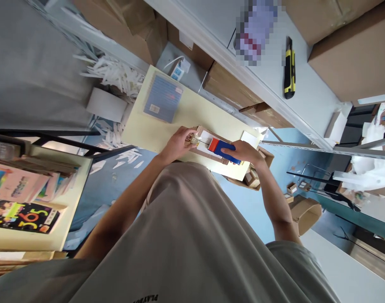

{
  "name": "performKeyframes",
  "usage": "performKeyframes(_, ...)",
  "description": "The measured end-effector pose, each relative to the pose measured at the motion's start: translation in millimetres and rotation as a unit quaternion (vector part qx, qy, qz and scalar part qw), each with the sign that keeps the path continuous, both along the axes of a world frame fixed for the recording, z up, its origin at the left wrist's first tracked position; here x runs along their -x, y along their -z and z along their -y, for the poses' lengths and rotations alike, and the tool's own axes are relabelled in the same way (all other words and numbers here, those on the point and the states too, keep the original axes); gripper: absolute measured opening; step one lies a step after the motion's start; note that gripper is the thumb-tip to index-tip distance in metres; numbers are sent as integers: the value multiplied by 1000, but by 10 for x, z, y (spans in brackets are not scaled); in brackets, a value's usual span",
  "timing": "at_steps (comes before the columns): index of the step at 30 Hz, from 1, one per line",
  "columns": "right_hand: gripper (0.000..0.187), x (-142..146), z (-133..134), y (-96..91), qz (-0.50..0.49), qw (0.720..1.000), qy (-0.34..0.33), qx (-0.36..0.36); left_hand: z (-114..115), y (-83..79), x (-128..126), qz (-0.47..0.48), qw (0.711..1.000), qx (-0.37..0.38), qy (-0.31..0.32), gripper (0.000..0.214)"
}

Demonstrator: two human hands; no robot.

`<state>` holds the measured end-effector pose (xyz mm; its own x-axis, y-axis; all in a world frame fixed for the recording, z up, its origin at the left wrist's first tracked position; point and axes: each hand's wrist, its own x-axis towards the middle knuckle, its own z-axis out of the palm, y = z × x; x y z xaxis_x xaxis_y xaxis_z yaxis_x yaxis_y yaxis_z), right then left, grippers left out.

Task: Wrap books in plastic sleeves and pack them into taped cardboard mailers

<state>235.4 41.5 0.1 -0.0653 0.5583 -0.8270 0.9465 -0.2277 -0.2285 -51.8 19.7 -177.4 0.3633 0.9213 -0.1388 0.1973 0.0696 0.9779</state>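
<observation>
My right hand (242,152) is closed around a blue tape dispenser (224,150) with an orange-red end, held over a cardboard package (208,156). A white patch shows on the package's upper face. At the package's left end, my left hand (183,141) has its fingers curled on a shiny, crinkled clear piece (195,138) that looks like tape. Part of that piece is hidden by the fingers. The package lies on a pale yellow table (138,130) right in front of my body.
A blue striped packet (163,97) lies at the table's left, near a power strip (178,72). On the grey shelf (271,80) above is a yellow-black utility knife (289,69). Cardboard boxes (233,84) stand behind the table; an open carton (252,179) sits at its right end. Books (18,181) are stacked far left.
</observation>
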Motion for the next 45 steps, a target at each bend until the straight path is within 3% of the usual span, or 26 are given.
performKeyframes(3,58,-5,16,31,5,1000,9,16,101,14,-101,15,996,52,-70,51)
performKeyframes(6,53,-11,51,30,23,999,0,23,177,-28,-260,-48,984,86,-148,40)
performKeyframes(12,50,-1,167,138,42,998,-45,-3,225,-93,-554,-190,955,30,-228,28)
performKeyframes(16,50,-118,274,100,-12,999,-34,-19,268,-65,-672,-232,940,-10,-249,25)
performKeyframes(19,56,-453,422,-103,-53,998,-18,-10,300,-53,-722,-264,928,-24,-262,24)
performKeyframes(24,72,-1405,819,-450,-92,994,37,48,349,-50,-795,-305,909,-37,-281,23)
performKeyframes(26,71,-1714,940,-441,-92,993,40,56,368,-48,-859,-309,908,-38,-280,23)
performKeyframes(29,64,-1922,1007,-246,-45,998,11,43,382,-48,-971,-315,907,-40,-276,23)
performKeyframes(35,53,-1709,962,231,55,998,-22,15,345,-65,-1107,-334,899,-41,-280,23)
performKeyframes(45,47,-1123,1130,558,114,990,-26,-82,262,-96,-1153,-359,895,-34,-261,29)
